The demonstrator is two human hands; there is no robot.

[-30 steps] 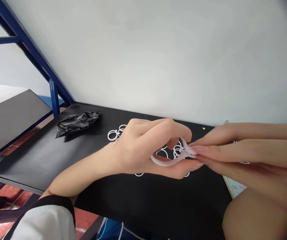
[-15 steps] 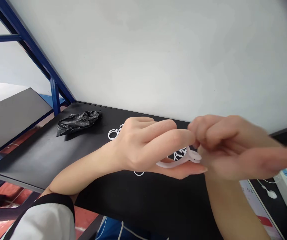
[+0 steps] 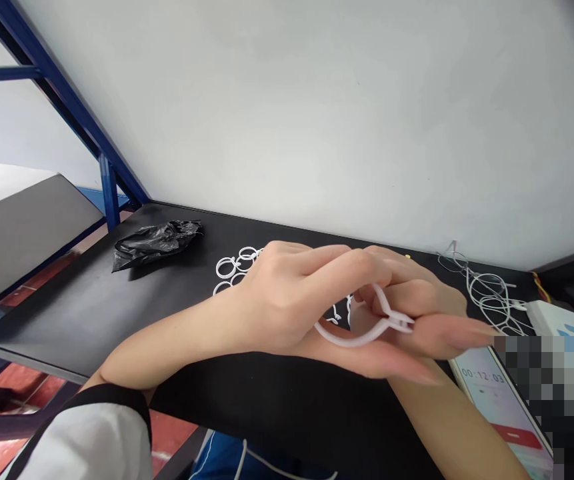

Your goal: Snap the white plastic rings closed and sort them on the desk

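Above a black tabletop (image 3: 91,313), my left hand (image 3: 291,300) is closed around a white plastic ring clip (image 3: 367,330), its curved band showing under my fingers. My right hand (image 3: 417,300) sits just behind the left one, fingers curled and pinching the clip's closing end. Several more white rings (image 3: 234,263) lie on the table behind my left hand, partly hidden by it.
A crumpled black plastic bag (image 3: 157,241) lies at the back left. Loose white wire loops (image 3: 491,290) are at the back right. A phone showing a timer (image 3: 497,393) and a blue-and-white box (image 3: 567,333) sit at the right. A blue metal frame (image 3: 109,193) stands left.
My right hand has drawn back from a stretched-out reach across the front, curled up, and now tucks in behind my left hand on the clip. The phone and wire loops are uncovered.
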